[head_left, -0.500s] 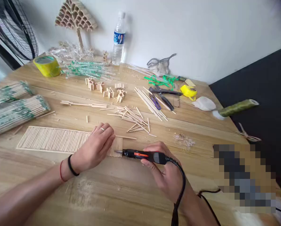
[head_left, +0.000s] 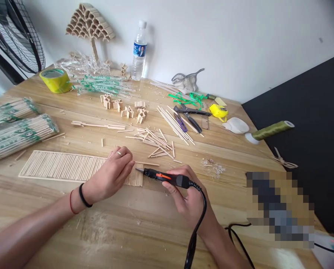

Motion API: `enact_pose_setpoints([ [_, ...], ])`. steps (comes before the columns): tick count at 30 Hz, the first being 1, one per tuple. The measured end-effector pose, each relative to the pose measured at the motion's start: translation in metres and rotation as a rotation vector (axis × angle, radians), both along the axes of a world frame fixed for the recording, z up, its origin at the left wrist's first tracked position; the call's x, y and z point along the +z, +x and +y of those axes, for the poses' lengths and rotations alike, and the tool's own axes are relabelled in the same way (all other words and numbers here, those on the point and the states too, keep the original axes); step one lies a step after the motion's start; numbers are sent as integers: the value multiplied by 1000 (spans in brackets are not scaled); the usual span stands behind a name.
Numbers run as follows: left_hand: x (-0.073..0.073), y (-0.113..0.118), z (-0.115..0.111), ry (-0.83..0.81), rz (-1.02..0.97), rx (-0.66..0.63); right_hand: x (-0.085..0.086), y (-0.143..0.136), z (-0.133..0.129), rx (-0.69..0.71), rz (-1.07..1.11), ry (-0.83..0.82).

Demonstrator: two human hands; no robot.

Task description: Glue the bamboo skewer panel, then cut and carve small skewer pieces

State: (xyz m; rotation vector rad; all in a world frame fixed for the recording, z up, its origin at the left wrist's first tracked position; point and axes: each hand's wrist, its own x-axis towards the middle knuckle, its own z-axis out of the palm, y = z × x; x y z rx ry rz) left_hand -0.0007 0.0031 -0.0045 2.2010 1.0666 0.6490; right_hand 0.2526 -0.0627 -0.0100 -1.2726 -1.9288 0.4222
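In the head view, the right hand (head_left: 187, 194) gripped a black tool (head_left: 167, 177) with an orange switch, its tip near the right end of the stick panel (head_left: 68, 166) lying on the table (head_left: 122, 231). The left hand (head_left: 116, 170) rested over the panel, fingers curled together; whether they pinched anything could not be told. A thin stick (head_left: 151, 164) lay just beyond them. Two clear packets with green print, a front packet (head_left: 24, 132) and a back packet (head_left: 12, 110), held bundled sticks on the left. Behind, green-printed wrappers (head_left: 99, 85) lay near a yellow tape roll (head_left: 55, 86). The capped clear bottle (head_left: 139, 56) stood upright by the wall; its contents could not be made out. Loose sticks (head_left: 155, 142) lay beyond the panel, with small stick clusters (head_left: 127, 111) behind them.
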Motion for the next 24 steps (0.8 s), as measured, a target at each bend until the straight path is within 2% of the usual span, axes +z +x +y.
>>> enact_pose_setpoints([
  [5,0,0,1,5,-46,12,1,2,0,38,1,-6],
  [14,2,1,1,-19,-73,26,15,8,-3,104,-1,-133],
  [24,2,-2,2,-74,-57,45,22,12,-6,147,3,-225],
])
